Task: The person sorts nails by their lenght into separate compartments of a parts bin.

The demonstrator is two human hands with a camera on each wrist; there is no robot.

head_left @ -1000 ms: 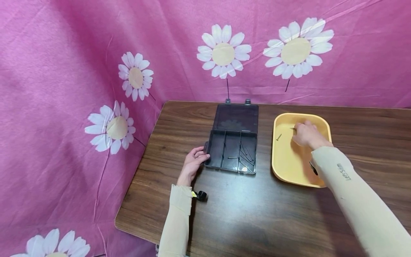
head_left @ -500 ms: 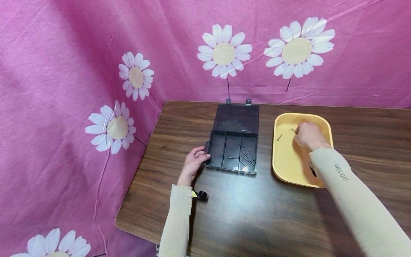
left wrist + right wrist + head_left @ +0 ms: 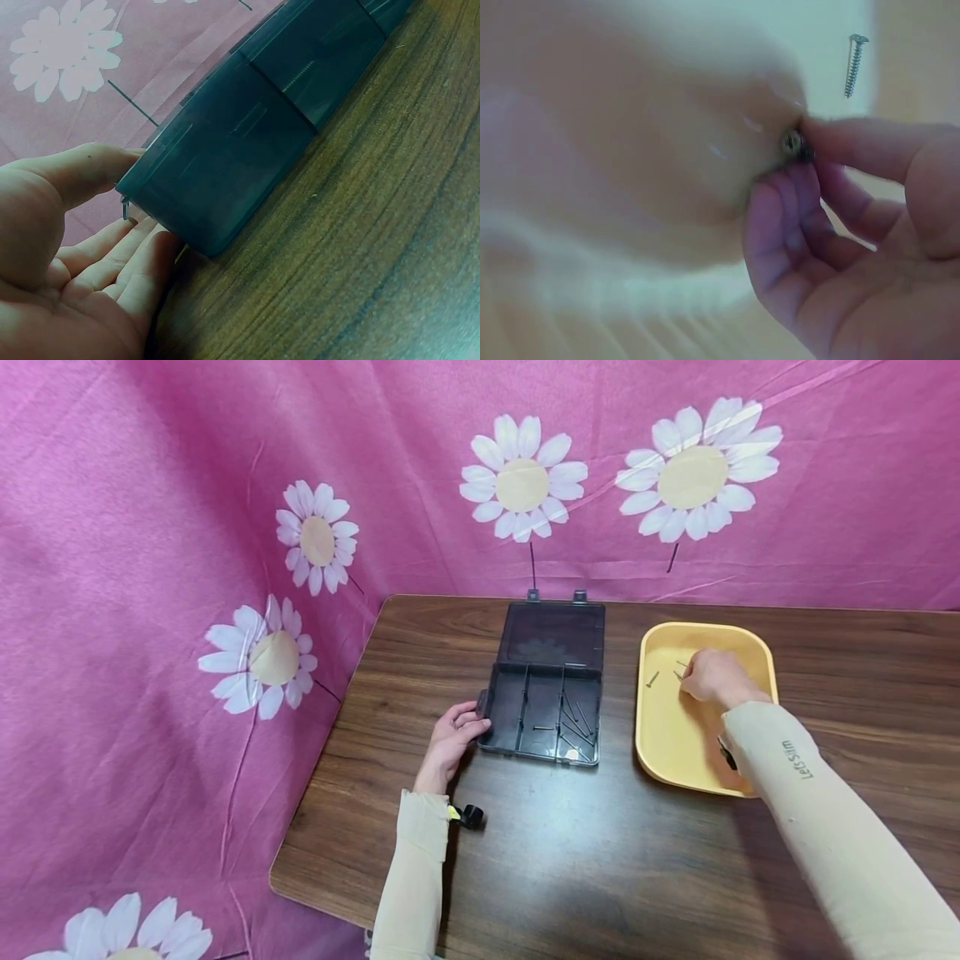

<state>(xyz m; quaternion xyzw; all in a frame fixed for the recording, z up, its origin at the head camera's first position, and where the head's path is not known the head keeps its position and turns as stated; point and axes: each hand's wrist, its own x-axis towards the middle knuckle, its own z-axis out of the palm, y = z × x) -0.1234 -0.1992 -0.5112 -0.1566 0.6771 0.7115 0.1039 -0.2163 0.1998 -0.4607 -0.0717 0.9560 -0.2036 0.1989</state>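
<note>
Inside the yellow tray (image 3: 678,752), my right hand (image 3: 716,678) pinches screws (image 3: 792,142) between thumb and fingertips; one screw head faces the right wrist camera, a darker piece shows beside it. Thin tips poke out left of the fingers in the head view. A loose screw (image 3: 856,66) lies apart in the tray. My left hand (image 3: 450,743) holds the left side of a dark see-through compartment box (image 3: 504,706), thumb at its upper rim and fingers against its side. Several screws (image 3: 576,722) lie in its right compartment; one short screw (image 3: 543,728) is in the middle one.
The box's lid (image 3: 551,635) lies folded back toward the wall. A brown wooden table (image 3: 555,860) bears box and tray, with bare wood between them. Behind hangs a pink cloth (image 3: 420,527) with daisies. A black wrist camera (image 3: 471,816) sits at my left cuff.
My right hand has shifted slightly within the tray, and screw tips now stick out differently from its fingers. The left hand and box have stayed still.
</note>
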